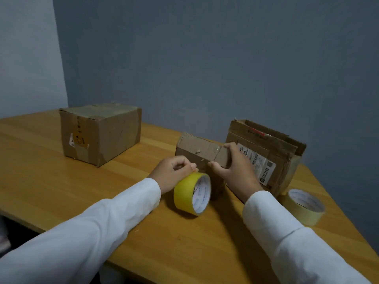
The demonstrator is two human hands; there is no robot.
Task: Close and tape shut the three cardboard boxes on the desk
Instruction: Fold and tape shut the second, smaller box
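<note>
I see the large closed brown cardboard box (100, 133) standing far to the left of the small middle box, well apart from it, on the wooden desk (41, 181); its top flaps lie flat and old tape and a yellow sticker show on its near end. Nearer to me, just left of the small middle box, my left hand (174, 171) has its fingers curled, the fingertips pinching at the top edge of the yellow roll of packing tape (192, 194), which stands on its rim on the desk, touching or nearly touching the front of the small box; I cannot tell whether a loose end of tape is between the fingers. The small brown cardboard box (200, 152) sits at the centre, its flaps down. My right hand (233, 167) grips the right end of that small box, thumb on the near face and fingers wrapped over the top corner. Just beside the small box on the right stands the third, worn brown cardboard box with a white shipping label (266, 158), its top flaps standing up open. To the right of that one, near the desk's edge, a pale cream roll of tape (305, 207) lies flat. White sleeves cover both my forearms.
</note>
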